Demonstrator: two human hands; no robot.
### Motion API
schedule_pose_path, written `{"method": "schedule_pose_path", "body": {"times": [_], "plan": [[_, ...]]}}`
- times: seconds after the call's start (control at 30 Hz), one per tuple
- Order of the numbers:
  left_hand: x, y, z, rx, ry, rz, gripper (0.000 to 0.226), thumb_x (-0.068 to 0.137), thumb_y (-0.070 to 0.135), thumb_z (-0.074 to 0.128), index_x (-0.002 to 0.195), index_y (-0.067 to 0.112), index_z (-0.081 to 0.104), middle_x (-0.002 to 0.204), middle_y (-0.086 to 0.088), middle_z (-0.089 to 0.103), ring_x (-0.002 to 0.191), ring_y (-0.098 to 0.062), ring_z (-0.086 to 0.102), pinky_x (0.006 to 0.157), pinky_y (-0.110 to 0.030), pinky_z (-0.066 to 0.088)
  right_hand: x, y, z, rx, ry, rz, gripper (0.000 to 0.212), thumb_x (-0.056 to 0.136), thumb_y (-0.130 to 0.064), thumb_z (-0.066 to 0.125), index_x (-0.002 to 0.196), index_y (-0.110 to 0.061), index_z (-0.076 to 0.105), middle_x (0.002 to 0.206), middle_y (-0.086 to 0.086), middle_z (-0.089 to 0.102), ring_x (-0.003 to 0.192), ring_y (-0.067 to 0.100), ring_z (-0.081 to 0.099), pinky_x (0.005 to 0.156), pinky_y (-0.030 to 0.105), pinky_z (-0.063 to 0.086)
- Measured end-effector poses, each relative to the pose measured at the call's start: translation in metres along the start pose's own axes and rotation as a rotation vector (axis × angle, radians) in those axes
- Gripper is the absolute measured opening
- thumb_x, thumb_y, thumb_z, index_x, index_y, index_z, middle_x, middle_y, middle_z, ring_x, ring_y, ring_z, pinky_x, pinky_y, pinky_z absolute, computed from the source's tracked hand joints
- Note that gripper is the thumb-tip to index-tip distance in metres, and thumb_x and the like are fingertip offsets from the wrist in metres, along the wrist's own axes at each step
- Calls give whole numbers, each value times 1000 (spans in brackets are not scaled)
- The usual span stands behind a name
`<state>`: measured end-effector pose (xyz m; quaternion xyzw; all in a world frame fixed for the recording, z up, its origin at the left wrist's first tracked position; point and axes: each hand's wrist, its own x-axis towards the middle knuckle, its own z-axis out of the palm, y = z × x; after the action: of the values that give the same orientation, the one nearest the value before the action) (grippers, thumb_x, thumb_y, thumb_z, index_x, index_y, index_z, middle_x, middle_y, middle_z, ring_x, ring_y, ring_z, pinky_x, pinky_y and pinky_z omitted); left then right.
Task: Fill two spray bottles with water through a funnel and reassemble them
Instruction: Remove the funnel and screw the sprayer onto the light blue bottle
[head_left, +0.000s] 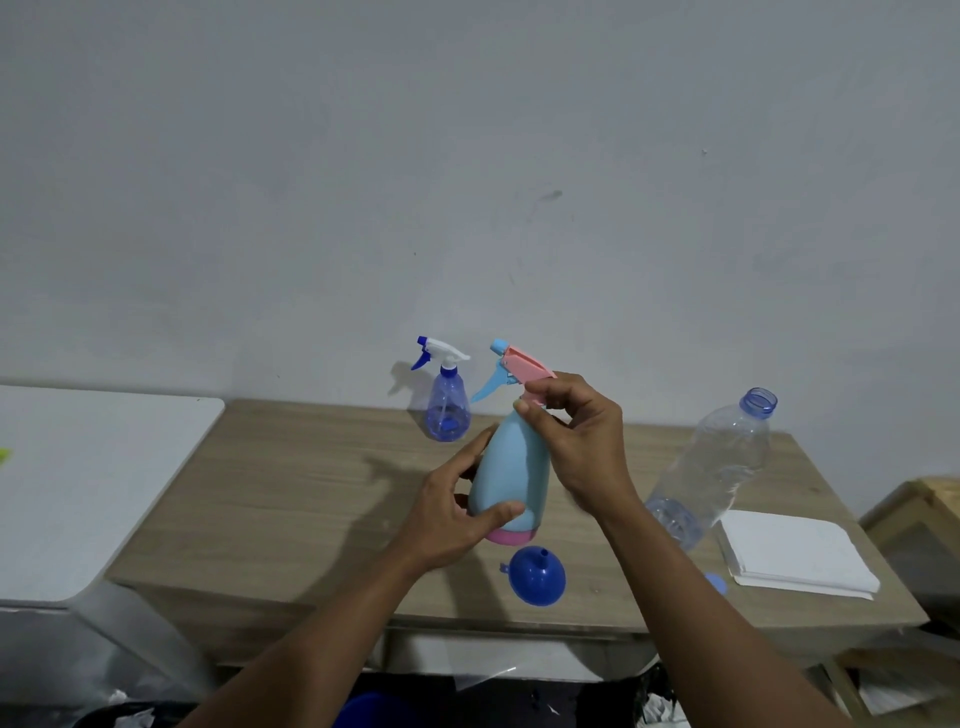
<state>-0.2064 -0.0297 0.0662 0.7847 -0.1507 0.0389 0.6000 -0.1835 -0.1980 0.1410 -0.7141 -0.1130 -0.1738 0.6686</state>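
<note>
Both hands are on the light blue opaque spray bottle with the pink base (514, 467), right at the middle of the light wooden surface (291, 483). The left hand (457, 514) wraps the lower body, thumb lying across the front just above the pink band, fingers curled round the far side. The right hand (576, 441) is up at the neck, fingertips pinching the pink collar under the pink-and-blue trigger head (524, 366), which sits on top of the bottle with its nozzle pointing left. The bottle leans a little; whether its base touches the surface, I cannot tell.

Just in front of it, the round blue plastic funnel (537, 574) lies mouth down, spout up. Back by the wall stands the translucent blue spray bottle with the white-and-blue trigger head (447, 410), head on, upright.

Off to the right, a clear plastic water bottle with a blue neck (711, 467) stands uncapped. Just beside it lies a folded white cloth (795, 556), and a small light blue cap (717, 584) peeks out past the right forearm. A white table (78, 467) butts up on the left.
</note>
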Motion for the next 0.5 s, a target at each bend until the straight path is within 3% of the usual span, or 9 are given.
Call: {"method": "schedule_pose_path", "body": {"times": [0.13,0.27,0.5], "plan": [[1,-2,-1,-27,6,-7,84,76,39,83,147,39,39,132,21,56,112,-13,61,76,-37,63,3,0,-5,36,-62,38,21,90,-1,70,111,-5,71,113,3,69,100,14,67,85,28,57],[0,0,0,-39,-11,-10,85,77,40,82,148,43,36,133,25,54,111,-12,62,76,-34,62,7,0,-6,15,-37,23,28,88,-2,73,115,-8,72,111,5,70,93,8,64,81,25,55],[3,1,2,-65,7,-7,85,75,43,82,148,40,37,134,23,56,111,-14,63,77,-36,62,12,1,-6,-7,-68,14,26,90,-6,71,116,-11,72,113,3,69,98,12,64,83,26,55]]}}
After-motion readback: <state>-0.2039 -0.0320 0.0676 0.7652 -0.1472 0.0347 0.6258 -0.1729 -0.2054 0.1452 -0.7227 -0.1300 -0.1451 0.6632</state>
